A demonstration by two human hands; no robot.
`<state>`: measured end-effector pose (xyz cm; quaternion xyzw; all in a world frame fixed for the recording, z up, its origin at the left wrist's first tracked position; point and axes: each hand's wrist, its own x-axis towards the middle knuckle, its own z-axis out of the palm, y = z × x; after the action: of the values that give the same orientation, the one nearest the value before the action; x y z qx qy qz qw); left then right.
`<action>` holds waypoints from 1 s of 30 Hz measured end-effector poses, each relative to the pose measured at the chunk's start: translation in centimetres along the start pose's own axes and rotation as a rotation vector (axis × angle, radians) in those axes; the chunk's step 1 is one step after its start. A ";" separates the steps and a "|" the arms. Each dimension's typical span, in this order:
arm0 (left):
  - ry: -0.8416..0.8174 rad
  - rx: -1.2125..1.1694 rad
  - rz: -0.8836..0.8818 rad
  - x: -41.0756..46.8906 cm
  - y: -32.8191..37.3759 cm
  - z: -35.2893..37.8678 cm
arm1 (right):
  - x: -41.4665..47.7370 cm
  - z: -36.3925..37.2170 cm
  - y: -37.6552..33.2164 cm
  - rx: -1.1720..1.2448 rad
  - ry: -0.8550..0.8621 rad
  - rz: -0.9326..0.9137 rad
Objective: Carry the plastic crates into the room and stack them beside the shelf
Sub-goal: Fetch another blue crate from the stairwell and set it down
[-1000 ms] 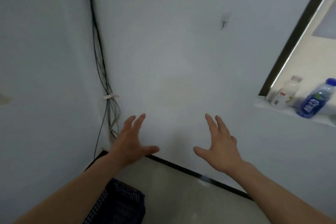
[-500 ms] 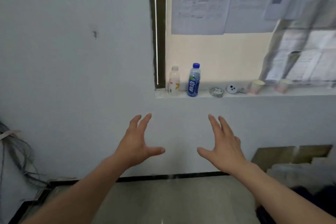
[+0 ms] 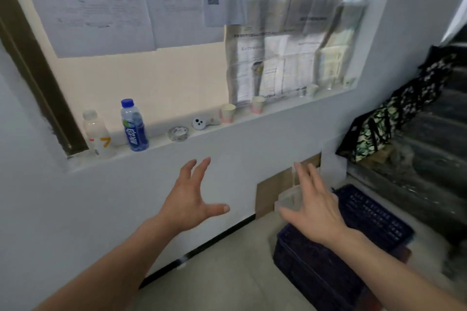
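- Since half a second ago the view has swung right: the blue bottle [image 3: 134, 126] on the window ledge [image 3: 158, 141] now sits up and to the left of the left hand [image 3: 192, 199]. A dark blue plastic crate [image 3: 374, 217] has come fully into sight beneath the right hand [image 3: 316, 207].
- The left hand is spread wide, fingers lightly bent and thumb out, and holds nothing.
- The right hand is equally spread and empty. It hovers over the crate's near-left part and does not appear to touch it.
- The crate stands on the floor, below and to the right of the right hand (blur hides whether it is one crate or several nested).
- The step in hand looks like the reach for a crate, with nothing yet lifted.
- Next, both hands probably need to drop to opposite rims and grip firmly. The left hand has farther to travel.
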<state>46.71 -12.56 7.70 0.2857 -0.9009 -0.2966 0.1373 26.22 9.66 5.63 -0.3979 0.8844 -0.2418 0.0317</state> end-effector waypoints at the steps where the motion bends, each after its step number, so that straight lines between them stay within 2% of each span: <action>1: -0.030 -0.006 0.028 1.4 0.7 0.9 | -0.1 -0.5 1.3 -0.011 0.015 0.043; 13: -0.309 -0.037 0.308 13.7 7.5 11.6 | -2.9 -3.8 13.2 -0.079 0.148 0.500; 20: -0.442 -0.067 0.342 18.5 11.1 17.5 | -2.8 -4.1 19.3 -0.103 0.169 0.618; 30: -0.461 0.020 0.251 27.3 16.7 28.4 | 2.7 -4.1 33.4 -0.026 0.106 0.684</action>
<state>5.84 -4.87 -2.28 0.0980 -0.9397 -0.3254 -0.0385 0.37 28.32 -5.50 -0.0658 0.9700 -0.2262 0.0599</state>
